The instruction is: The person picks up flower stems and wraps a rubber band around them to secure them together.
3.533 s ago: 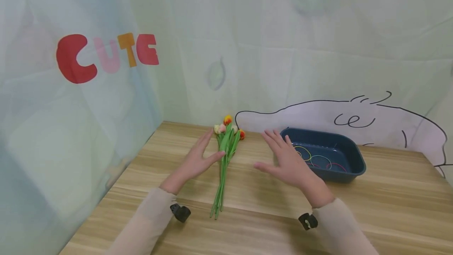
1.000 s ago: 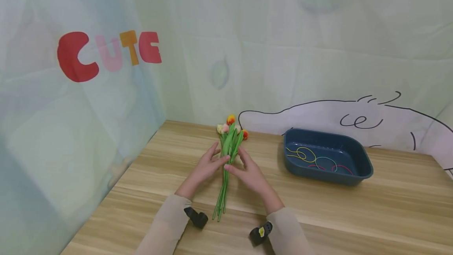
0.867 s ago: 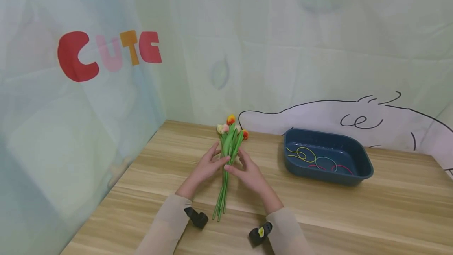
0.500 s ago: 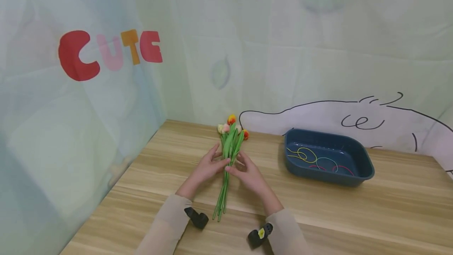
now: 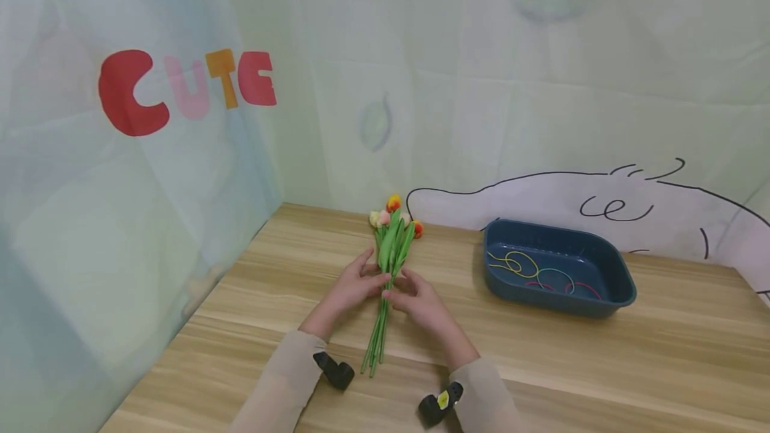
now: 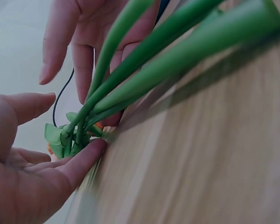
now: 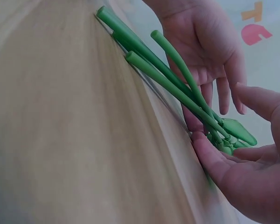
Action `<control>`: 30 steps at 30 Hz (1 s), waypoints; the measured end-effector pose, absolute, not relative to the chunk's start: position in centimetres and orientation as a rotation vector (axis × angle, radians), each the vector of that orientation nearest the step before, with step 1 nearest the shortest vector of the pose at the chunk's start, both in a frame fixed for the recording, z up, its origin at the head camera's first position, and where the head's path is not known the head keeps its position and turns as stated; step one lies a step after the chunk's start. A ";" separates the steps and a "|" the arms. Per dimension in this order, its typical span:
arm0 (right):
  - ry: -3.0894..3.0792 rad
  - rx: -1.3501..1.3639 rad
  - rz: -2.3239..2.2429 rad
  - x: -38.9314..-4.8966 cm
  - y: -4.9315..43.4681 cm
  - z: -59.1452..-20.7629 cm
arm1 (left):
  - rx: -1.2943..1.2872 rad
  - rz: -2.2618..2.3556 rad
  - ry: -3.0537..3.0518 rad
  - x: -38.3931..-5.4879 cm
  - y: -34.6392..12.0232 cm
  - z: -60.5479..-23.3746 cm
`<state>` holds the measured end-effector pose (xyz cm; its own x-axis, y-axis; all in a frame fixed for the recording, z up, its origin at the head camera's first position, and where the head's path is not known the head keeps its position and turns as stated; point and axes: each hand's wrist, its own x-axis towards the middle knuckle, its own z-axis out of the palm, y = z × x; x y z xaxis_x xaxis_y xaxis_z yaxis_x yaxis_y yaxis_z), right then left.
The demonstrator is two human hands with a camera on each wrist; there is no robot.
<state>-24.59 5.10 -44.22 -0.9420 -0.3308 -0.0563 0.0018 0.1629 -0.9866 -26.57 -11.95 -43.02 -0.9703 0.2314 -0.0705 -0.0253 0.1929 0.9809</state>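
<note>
Two pale sleeves (image 5: 273, 379), each wearing a small black camera (image 5: 338, 374), are framing the near side of the wooden table (image 5: 240, 346). On it, between them, the flower bunch (image 5: 392, 252) is lying with its stem ends (image 5: 372, 365) pointing back at the person; long axis running away from the body, leaning slightly right. Left hand (image 5: 355, 286) and right hand (image 5: 424, 304) are flanking the stems just below the leaves (image 5: 388, 246), palms facing, thumbs well off the fingers: a wide cup, nothing gripped. Fingertip contact: cannot tell. Neither hand is sitting plainly nearer. Blossoms (image 5: 383, 218) are lying beyond both. Rightward, well apart, a dark blue bin (image 5: 559, 302) is holding thin coloured loops (image 5: 537, 270). Printed cloth (image 5: 451, 99) is hanging behind.
</note>
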 end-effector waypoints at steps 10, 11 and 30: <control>2.007 -0.336 -1.958 -24.6 4.5 -44.7 | 0.141 1.861 2.252 -26.7 -11.6 -43.2; 2.003 -0.325 -1.959 -24.6 4.5 -44.8 | 0.141 1.864 2.250 -26.7 -11.6 -43.2; 1.953 -0.184 -2.004 -24.1 4.4 -44.2 | 0.082 1.934 2.160 -26.7 -11.2 -43.5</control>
